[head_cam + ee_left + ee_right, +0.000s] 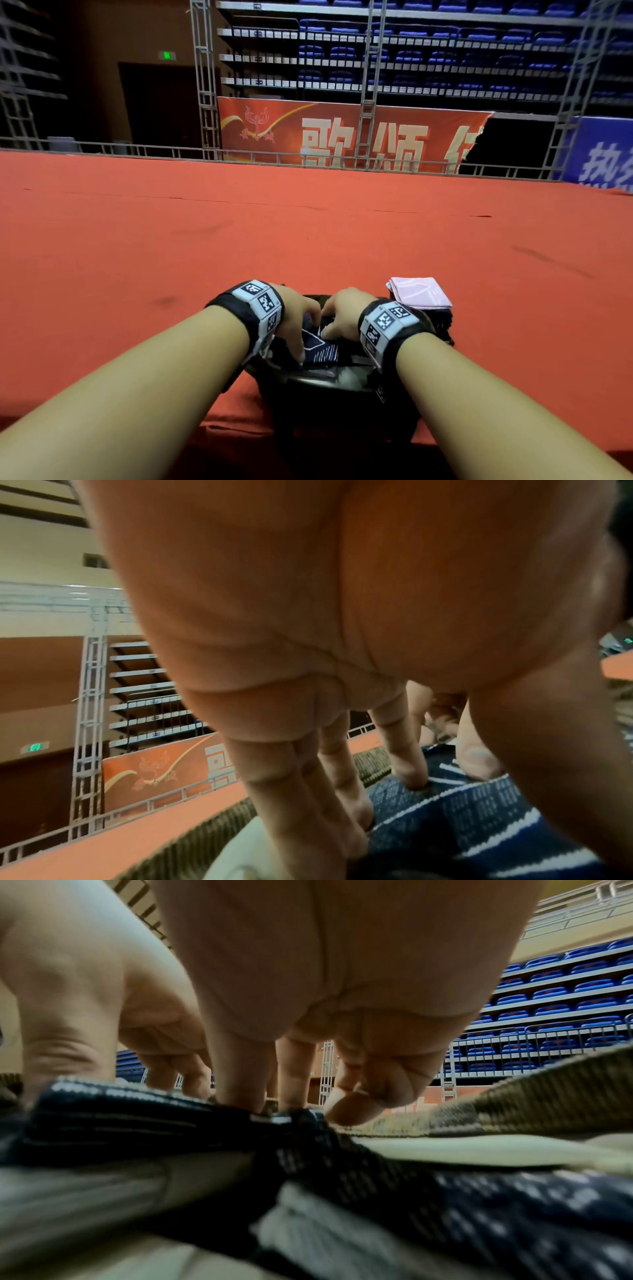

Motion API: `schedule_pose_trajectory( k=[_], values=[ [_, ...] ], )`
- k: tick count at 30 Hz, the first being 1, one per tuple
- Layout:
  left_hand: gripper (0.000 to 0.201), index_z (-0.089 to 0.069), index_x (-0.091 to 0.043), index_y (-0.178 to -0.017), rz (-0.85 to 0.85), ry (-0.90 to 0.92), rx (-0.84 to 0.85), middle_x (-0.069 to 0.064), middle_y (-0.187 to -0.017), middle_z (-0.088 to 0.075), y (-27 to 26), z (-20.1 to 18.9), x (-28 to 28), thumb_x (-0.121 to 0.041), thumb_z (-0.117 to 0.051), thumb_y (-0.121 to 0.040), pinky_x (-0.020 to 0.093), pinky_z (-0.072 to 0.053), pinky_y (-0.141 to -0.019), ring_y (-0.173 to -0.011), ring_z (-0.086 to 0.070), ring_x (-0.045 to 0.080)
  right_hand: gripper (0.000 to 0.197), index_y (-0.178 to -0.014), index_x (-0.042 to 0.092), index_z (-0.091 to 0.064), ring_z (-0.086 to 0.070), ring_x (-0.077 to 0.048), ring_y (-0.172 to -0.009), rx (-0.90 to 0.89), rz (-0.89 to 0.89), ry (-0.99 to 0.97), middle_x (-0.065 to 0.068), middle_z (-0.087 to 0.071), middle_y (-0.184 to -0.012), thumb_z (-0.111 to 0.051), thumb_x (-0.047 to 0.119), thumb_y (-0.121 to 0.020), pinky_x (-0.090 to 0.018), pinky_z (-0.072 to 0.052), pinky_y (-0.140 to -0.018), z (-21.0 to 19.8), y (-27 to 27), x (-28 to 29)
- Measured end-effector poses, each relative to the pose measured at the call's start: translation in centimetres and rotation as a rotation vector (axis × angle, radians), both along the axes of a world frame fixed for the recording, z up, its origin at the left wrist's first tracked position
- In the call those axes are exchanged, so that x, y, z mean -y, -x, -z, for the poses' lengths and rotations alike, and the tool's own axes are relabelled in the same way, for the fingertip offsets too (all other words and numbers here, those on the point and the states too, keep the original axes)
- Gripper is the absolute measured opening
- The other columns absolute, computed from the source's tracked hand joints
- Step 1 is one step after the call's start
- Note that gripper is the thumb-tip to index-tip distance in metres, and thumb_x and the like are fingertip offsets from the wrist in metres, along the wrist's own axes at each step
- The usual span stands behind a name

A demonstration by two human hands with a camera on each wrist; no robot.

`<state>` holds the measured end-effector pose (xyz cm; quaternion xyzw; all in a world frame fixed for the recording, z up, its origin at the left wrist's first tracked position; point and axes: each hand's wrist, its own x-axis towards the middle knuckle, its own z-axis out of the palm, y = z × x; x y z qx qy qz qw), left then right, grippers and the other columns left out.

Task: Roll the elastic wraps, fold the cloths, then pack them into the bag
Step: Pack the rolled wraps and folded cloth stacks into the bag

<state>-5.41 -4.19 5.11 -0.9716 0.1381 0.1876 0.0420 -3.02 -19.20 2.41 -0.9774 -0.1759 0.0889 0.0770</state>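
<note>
A dark bag stands open at the near edge of the red table. A folded navy cloth with white lines lies in its mouth. My left hand is over it, and its straight fingers and thumb press down on the navy cloth. My right hand reaches in from the right. A raised fold of the navy cloth sits between its thumb and its fingers, which go down behind the fold beside the bag's ribbed rim. What lies deeper in the bag is hidden.
A folded pink cloth lies on a dark pile just behind the bag's right side. The red table stretches far ahead to a metal railing. Banners and blue seats stand beyond it.
</note>
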Motion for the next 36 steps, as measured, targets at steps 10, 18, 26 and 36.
schedule_pose_trajectory(
  k=[10,18,26,36],
  values=[
    [0.079,-0.048,-0.037,-0.131,0.018,-0.131,-0.035,-0.005,-0.124,-0.065,-1.1,1.4,1.3,-0.050,-0.090,-0.065,0.033,-0.051,-0.085,-0.105,-0.063,0.023,0.046,-0.136,0.048,-0.054,-0.032,-0.038,-0.132,-0.111,0.071,0.148,-0.012,-0.039,-0.134,-0.057,0.061,-0.092,-0.052,-0.038,-0.109,3.0,-0.6,0.5],
    [0.049,-0.057,-0.017,-0.133,-0.079,-0.007,-0.199,0.000,-0.078,-0.059,-2.6,-1.6,3.1,-0.025,-0.077,-0.089,0.016,-0.047,-0.052,-0.064,-0.055,0.014,0.049,-0.143,0.038,-0.052,-0.056,-0.022,-0.125,-0.151,-0.111,-0.039,0.001,-0.060,-0.138,-0.061,0.043,-0.095,-0.033,-0.044,-0.105,0.0,-0.3,2.7],
    [0.013,-0.064,-0.007,-0.109,-0.226,0.705,-0.055,0.009,-0.089,-0.064,-9.4,-5.7,8.9,-0.010,-0.064,-0.096,0.028,-0.051,-0.057,-0.068,-0.064,0.023,0.024,-0.118,0.017,-0.065,-0.055,-0.025,-0.070,-0.263,0.172,-0.639,-0.005,-0.059,-0.087,-0.064,0.025,-0.095,-0.028,-0.044,-0.054,-4.7,-5.9,11.8],
    [0.022,-0.057,-0.004,-0.111,-0.487,1.050,-0.194,0.011,-0.093,-0.052,-18.5,-1.1,18.3,-0.018,-0.066,-0.096,0.030,-0.037,-0.055,-0.057,-0.039,0.019,0.013,-0.083,0.016,-0.070,-0.056,-0.025,-0.065,0.013,0.568,-0.654,-0.005,-0.063,-0.073,-0.066,0.027,-0.090,-0.035,-0.048,-0.061,0.4,-13.3,23.9]
  ],
)
